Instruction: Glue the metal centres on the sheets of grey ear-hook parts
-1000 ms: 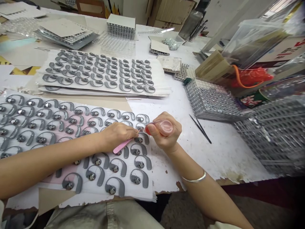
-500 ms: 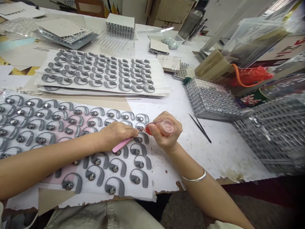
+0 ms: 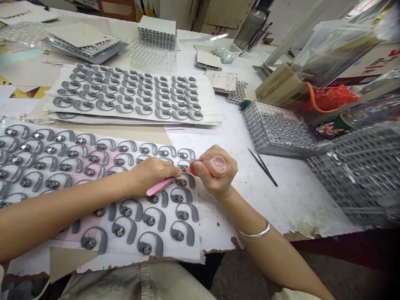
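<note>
My left hand (image 3: 158, 173) is closed on a slim pink tool that looks like tweezers (image 3: 159, 186), its flat end pointing toward me. My right hand (image 3: 220, 173) grips a small clear-and-red squeeze bottle (image 3: 215, 166), bottom turned up and nozzle pointing left. The nozzle and the left fingertips nearly meet over the right column of grey ear-hook-shaped pieces (image 3: 186, 181). Each such piece carries a round, shiny metallic part, and they lie in rows on a white foam sheet (image 3: 162, 248). The fingers hide the exact contact point.
Behind lies another stack of sheets with grey pieces (image 3: 140, 93). Black tweezers (image 3: 264, 166) rest on the table at the right. Clear trays of small parts (image 3: 278, 125), a cardboard box (image 3: 278, 87) and a plastic-wrapped stack (image 3: 353, 175) crowd the right side.
Both hands stay almost in place, still holding the pink tool and the bottle. The view and the hands have shifted only very slightly.
</note>
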